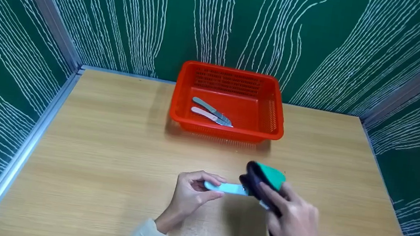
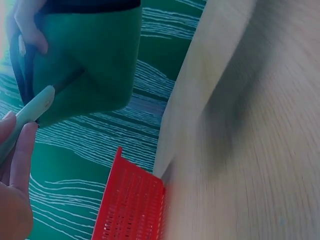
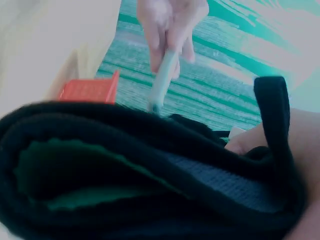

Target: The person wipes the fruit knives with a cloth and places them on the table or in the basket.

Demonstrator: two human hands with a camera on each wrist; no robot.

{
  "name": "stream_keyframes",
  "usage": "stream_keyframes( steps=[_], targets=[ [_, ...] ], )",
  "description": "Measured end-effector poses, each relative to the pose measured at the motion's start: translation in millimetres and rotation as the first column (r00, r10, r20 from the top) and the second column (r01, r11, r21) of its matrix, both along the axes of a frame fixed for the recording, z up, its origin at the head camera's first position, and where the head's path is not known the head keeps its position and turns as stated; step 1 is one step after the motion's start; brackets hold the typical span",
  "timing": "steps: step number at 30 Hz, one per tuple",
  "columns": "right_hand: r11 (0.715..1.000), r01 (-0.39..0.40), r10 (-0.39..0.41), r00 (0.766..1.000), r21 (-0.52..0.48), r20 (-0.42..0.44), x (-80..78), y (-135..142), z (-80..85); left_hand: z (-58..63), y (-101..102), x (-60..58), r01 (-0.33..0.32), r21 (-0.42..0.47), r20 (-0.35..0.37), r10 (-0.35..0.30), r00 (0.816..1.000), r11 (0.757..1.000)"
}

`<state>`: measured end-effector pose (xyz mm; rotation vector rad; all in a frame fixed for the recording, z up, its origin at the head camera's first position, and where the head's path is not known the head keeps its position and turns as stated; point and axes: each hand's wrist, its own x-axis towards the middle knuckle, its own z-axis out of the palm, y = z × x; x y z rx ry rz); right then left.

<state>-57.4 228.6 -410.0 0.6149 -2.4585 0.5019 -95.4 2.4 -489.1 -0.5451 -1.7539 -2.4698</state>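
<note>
My left hand (image 1: 192, 194) pinches the pale blue handle of a knife (image 1: 231, 188) between thumb and fingers. In the head view, the black-edged green cloth pad (image 1: 273, 176) covers the knife's blade; a dark stretch of it shows against the green side in the left wrist view. My right hand (image 1: 297, 221) grips this folded pad from the right, fingers curled over it. A black loop (image 3: 272, 105) sticks up from the pad's edge in the right wrist view, where green lining shows inside the fold. Both hands are above the table, in front of the basket.
A red plastic basket (image 1: 228, 131) stands at the back of the wooden table (image 1: 111, 142). Inside lie a knife with a grey-green handle (image 1: 203, 103) and one with a pink handle (image 1: 202, 112). Green walls (image 1: 177, 22) with white wavy lines enclose the back and sides.
</note>
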Motion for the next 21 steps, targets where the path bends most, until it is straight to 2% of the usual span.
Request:
stream_keyframes(
  steps=[3,6,13,21],
  targets=[
    [0.998,-0.044,0.044,0.999,0.036,0.007,0.0,-6,-5.6,0.5,3,1.4,-0.009,0.030,-0.010,0.009,1.000,0.999],
    [0.997,-0.054,0.053,0.998,0.050,0.023,-0.5,-10,-10.3,1.4,4,2.6,-0.022,0.055,-0.010,0.022,1.000,0.998],
    [0.999,-0.016,0.016,1.000,0.043,0.009,-2.5,-7,-13.9,3.5,1,3.5,-0.047,0.038,-0.010,0.048,0.999,0.998],
    [0.999,0.025,-0.026,0.999,0.041,0.030,-4.9,3,-14.5,4.0,-6,3.1,-0.040,0.103,-0.050,0.045,0.998,0.994]
  ],
)
